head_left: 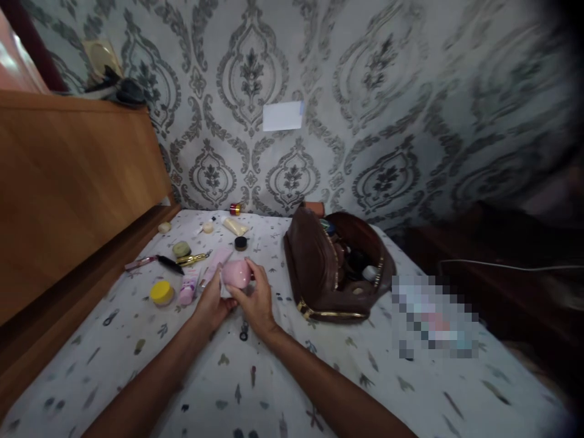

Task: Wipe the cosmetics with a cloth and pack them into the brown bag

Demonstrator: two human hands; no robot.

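Now gripping the pink thing (237,274), left of the bag (310,267), between left hand (212,307) and right hand (258,304), with a white scrap (222,287) against the side away from the bag; best to squeeze lightly and turn slowly.

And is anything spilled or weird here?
Nothing looks spilled. The held pink thing shows no visible damage. Oddly, right of the bag, a patch is blurred into squares, so I can't tell what's there.

left forearm (152,368) and right forearm (314,376) slanted inward; left hand (212,309) and right hand (258,303) sat close together, fingers (261,277) curled.
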